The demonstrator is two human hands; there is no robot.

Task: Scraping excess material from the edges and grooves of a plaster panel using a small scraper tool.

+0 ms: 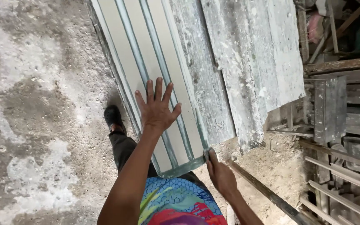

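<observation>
A long pale moulded panel (155,54) with raised greenish ribs runs away from me along the ground. My left hand (157,108) lies flat on its top face, fingers spread. My right hand (219,175) grips the panel's near right corner, thumb over the edge. My leg and black shoe (113,118) stand just left of the panel.
Rough plaster-caked boards (238,62) lie to the right of the panel. A dark metal bar (267,193) slants across the sandy ground by my right hand. Wooden racks and slats (342,137) crowd the right side. Stained concrete floor (34,104) spreads to the left.
</observation>
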